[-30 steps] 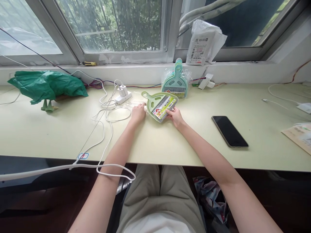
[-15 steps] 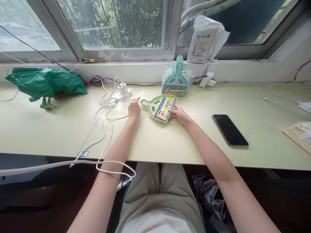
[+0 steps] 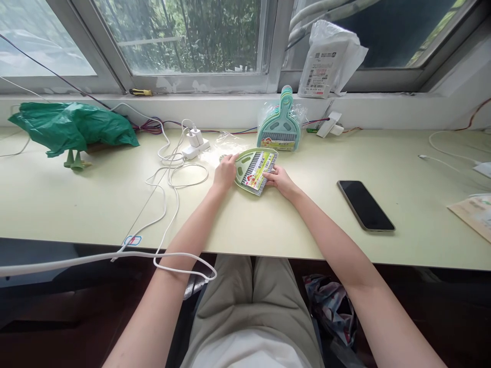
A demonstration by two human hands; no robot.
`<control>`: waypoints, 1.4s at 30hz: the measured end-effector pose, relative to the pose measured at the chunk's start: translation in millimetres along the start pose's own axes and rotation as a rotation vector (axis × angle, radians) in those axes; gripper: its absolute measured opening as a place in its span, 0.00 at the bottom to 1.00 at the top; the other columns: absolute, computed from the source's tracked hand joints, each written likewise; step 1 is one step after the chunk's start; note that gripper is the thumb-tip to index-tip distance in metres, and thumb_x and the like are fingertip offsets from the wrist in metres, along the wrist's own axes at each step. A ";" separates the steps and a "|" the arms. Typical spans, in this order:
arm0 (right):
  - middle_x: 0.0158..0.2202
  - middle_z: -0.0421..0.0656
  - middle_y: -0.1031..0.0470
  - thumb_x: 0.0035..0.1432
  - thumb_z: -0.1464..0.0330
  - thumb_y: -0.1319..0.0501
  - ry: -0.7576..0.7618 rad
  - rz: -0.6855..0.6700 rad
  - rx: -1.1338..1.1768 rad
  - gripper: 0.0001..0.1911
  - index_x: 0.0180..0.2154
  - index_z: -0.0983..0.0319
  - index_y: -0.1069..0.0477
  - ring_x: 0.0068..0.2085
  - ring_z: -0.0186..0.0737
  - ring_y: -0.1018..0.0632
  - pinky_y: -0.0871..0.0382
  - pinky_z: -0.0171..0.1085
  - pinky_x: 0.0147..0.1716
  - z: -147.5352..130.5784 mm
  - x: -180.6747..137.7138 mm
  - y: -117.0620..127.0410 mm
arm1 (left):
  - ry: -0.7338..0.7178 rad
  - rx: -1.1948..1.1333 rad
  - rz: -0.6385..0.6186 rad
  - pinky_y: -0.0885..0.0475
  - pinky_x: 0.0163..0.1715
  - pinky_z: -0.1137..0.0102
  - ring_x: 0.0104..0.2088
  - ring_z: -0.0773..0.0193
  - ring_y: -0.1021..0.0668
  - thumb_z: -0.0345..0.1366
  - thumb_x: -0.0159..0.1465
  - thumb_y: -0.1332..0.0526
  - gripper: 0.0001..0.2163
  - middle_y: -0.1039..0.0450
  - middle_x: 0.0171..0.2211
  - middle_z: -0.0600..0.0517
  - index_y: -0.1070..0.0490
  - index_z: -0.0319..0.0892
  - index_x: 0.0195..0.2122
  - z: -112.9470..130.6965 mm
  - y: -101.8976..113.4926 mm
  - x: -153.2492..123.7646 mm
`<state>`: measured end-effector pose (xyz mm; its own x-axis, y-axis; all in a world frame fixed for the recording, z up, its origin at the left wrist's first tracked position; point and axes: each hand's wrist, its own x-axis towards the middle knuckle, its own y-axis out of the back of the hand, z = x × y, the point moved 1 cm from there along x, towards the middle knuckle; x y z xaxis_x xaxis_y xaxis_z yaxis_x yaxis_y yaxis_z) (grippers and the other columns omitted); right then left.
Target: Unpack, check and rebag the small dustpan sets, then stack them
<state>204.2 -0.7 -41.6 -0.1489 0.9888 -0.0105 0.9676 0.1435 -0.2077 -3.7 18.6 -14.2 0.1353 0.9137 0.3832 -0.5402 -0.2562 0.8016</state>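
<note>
Grip on dustpan set (image 3: pixel 255 168) from both ends

On the pale tabletop (image 3: pixel 76 204), the light green dustpan set sits with its printed label facing up. The left hand (image 3: pixel 226 171) is curled closed over the handle end. The right hand (image 3: pixel 280 180) pinches the opposite edge by the brush bristles. Crumpled clear wrap (image 3: pixel 224 142) lies just behind the left hand, and a bagged stack of teal dustpans (image 3: pixel 279 128) leans against the wall beyond. A dark phone (image 3: pixel 365 205) lies well to the right.

Single head-worn view, facing forward and down, close over desk (image 3: pixel 307 225), window probably just beyond
</note>
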 end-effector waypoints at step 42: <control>0.46 0.43 0.23 0.51 0.67 0.35 0.200 0.254 0.117 0.17 0.40 0.57 0.39 0.49 0.42 0.21 0.22 0.46 0.48 -10.2 -4.9 -13.1 | 0.284 -1.406 -0.410 0.27 0.50 0.64 0.50 0.58 0.22 0.46 0.58 0.34 0.23 0.24 0.50 0.47 0.32 0.44 0.52 34.1 -22.3 -7.7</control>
<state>194.3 -7.0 -28.8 0.1478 0.9825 0.1130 0.9371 -0.1026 -0.3337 35.6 6.5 -19.3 0.3990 0.9168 0.0145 -0.8665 0.3821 -0.3211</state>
